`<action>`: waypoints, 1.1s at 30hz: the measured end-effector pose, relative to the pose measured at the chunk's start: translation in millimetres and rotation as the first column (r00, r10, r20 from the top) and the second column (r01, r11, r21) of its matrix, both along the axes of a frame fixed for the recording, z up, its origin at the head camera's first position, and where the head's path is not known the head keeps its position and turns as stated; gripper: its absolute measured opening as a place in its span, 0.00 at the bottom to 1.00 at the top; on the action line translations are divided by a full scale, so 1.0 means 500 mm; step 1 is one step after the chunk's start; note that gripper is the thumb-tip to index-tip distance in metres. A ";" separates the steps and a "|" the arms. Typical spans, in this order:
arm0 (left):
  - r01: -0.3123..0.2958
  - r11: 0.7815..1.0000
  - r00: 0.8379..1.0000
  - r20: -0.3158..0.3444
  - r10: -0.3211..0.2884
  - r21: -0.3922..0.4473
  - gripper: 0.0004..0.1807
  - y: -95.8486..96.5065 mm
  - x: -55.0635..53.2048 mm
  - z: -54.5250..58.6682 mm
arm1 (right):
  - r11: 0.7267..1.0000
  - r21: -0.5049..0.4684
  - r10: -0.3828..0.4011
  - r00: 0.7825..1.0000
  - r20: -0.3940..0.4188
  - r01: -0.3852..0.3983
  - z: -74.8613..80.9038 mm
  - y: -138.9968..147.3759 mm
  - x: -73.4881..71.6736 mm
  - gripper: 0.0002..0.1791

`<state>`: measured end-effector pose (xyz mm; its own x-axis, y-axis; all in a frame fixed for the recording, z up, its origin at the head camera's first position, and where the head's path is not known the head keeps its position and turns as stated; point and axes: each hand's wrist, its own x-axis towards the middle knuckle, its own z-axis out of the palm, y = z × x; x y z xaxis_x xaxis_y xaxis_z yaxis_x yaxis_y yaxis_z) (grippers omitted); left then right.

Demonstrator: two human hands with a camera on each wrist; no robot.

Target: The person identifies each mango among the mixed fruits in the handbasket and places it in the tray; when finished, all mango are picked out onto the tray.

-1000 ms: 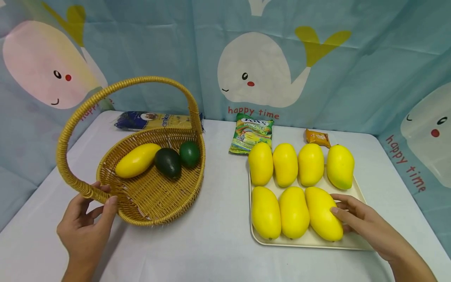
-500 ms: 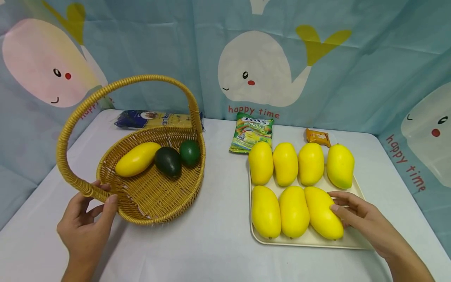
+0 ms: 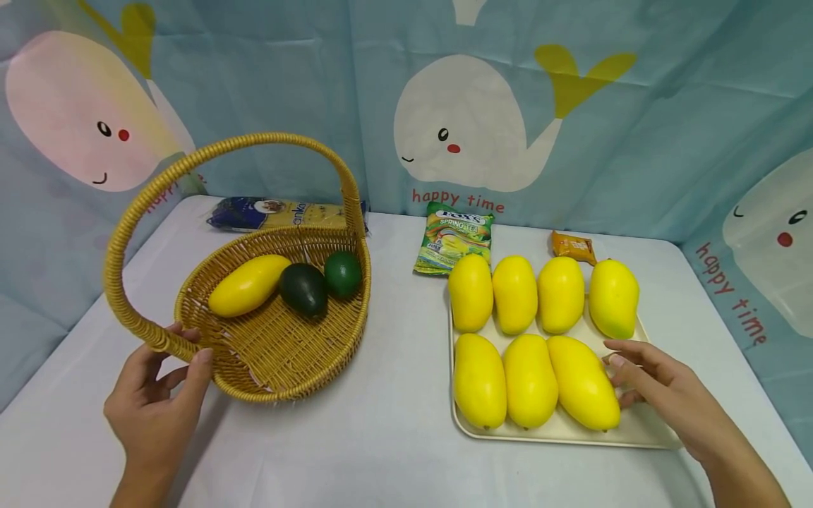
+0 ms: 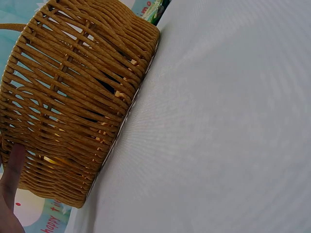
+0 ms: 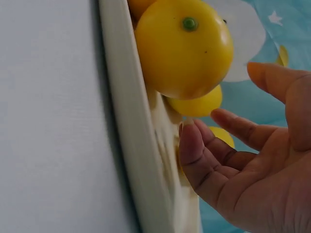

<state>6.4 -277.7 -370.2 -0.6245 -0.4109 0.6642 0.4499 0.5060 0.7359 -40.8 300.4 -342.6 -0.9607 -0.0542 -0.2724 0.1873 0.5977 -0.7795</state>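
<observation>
My left hand [image 3: 155, 409] grips the near left rim of a wicker basket [image 3: 279, 360], at the foot of its tall arched handle [image 3: 121, 254]. Inside the basket lie a yellow mango [image 3: 249, 286], a dark avocado [image 3: 303, 291] and a round green fruit [image 3: 343, 275]. On the right, a cream tray [image 3: 533, 436] bears two rows of yellow mangoes. My right hand [image 3: 667, 395] is beside the rightmost front mango [image 3: 583, 381], its fingers spread and relaxed. In the right wrist view a gap shows between the thumb [image 5: 272, 80] and the nearest mango [image 5: 184, 48].
A green candy bag [image 3: 455, 240] lies behind the tray's left corner, and a small orange packet [image 3: 573, 247] behind its right side. Behind the basket is a blue and yellow noodle packet [image 3: 267, 215]. A whale-printed curtain [image 3: 375, 85] hangs along the table's back.
My right hand has come off the front mango and shifted slightly right. That mango stays on the tray, and the left hand keeps its hold on the basket.
</observation>
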 end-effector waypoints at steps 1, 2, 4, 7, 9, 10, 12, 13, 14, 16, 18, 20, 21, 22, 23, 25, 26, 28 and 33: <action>0.000 1.000 1.000 0.000 0.000 0.000 0.23 0.000 0.000 0.000 | 1.000 0.016 0.003 1.000 -0.008 -0.003 0.004 0.000 -0.003 0.31; -0.001 1.000 1.000 -0.001 0.001 0.000 0.23 -0.001 0.000 0.000 | 0.999 0.035 0.009 1.000 -0.020 -0.008 0.009 0.000 -0.005 0.31; -0.001 1.000 1.000 -0.002 0.001 0.002 0.23 -0.001 0.000 -0.001 | 0.997 0.068 0.029 0.998 -0.052 -0.026 0.018 -0.003 -0.011 0.30; 0.005 1.000 1.000 0.000 -0.005 0.005 0.23 -0.002 0.000 -0.001 | 0.992 0.114 0.077 0.989 -0.123 -0.063 0.035 -0.012 -0.021 0.27; 0.008 1.000 1.000 0.000 -0.008 0.006 0.23 -0.002 -0.001 -0.002 | 0.987 0.130 0.112 0.979 -0.169 -0.090 0.048 -0.022 -0.030 0.25; 0.010 1.000 1.000 0.000 -0.010 0.007 0.23 -0.002 -0.001 -0.002 | 0.985 0.141 0.128 0.973 -0.192 -0.102 0.055 -0.028 -0.035 0.25; 0.005 1.000 1.000 0.004 -0.005 0.001 0.23 -0.002 -0.001 -0.002 | 0.980 0.151 0.163 0.961 -0.221 -0.132 0.069 -0.043 -0.046 0.24; 0.003 1.000 1.000 0.004 -0.003 0.001 0.23 -0.002 -0.001 -0.002 | 0.976 0.161 0.180 0.957 -0.228 -0.145 0.077 -0.051 -0.052 0.23; -0.001 1.000 1.000 0.005 0.001 -0.002 0.23 -0.002 -0.001 -0.001 | 0.971 0.178 0.199 0.952 -0.233 -0.159 0.084 -0.061 -0.058 0.23; -0.008 1.000 1.000 0.007 0.008 -0.004 0.23 -0.002 0.000 0.000 | 0.960 0.205 0.239 0.939 -0.246 -0.191 0.099 -0.083 -0.070 0.23; -0.009 1.000 1.000 0.009 0.009 -0.002 0.23 -0.001 0.000 0.001 | 0.946 0.225 0.288 0.922 -0.258 -0.233 0.113 -0.106 -0.082 0.22; -0.007 1.000 1.000 0.010 0.007 -0.001 0.23 0.000 0.001 0.002 | 0.931 0.233 0.341 0.899 -0.276 -0.282 0.125 -0.131 -0.094 0.22; -0.003 1.000 1.000 0.006 0.003 0.004 0.23 0.000 0.001 0.002 | 0.922 0.232 0.369 0.885 -0.285 -0.310 0.130 -0.144 -0.100 0.21; -0.001 1.000 1.000 0.004 0.001 0.004 0.23 0.000 0.001 0.003 | 0.913 0.234 0.395 0.870 -0.294 -0.335 0.135 -0.158 -0.106 0.21; 0.004 1.000 1.000 0.000 -0.004 0.006 0.23 0.001 0.000 0.003 | 0.902 0.232 0.422 0.856 -0.297 -0.364 0.140 -0.172 -0.112 0.21; 0.009 1.000 1.000 -0.007 -0.009 0.009 0.23 0.000 -0.001 0.003 | 0.880 0.242 0.468 0.832 -0.299 -0.408 0.148 -0.202 -0.126 0.21; 0.012 1.000 1.000 -0.011 -0.012 0.011 0.23 0.000 -0.001 0.002 | 0.869 0.251 0.489 0.822 -0.293 -0.427 0.151 -0.217 -0.133 0.21; 0.011 1.000 1.000 -0.007 -0.011 0.011 0.23 0.000 -0.001 0.002 | 0.847 0.265 0.524 0.805 -0.277 -0.461 0.155 -0.248 -0.147 0.21; -0.001 1.000 1.000 0.007 0.001 0.002 0.23 -0.002 0.001 -0.001 | 0.776 0.307 0.625 0.737 -0.259 -0.551 0.164 -0.335 -0.176 0.22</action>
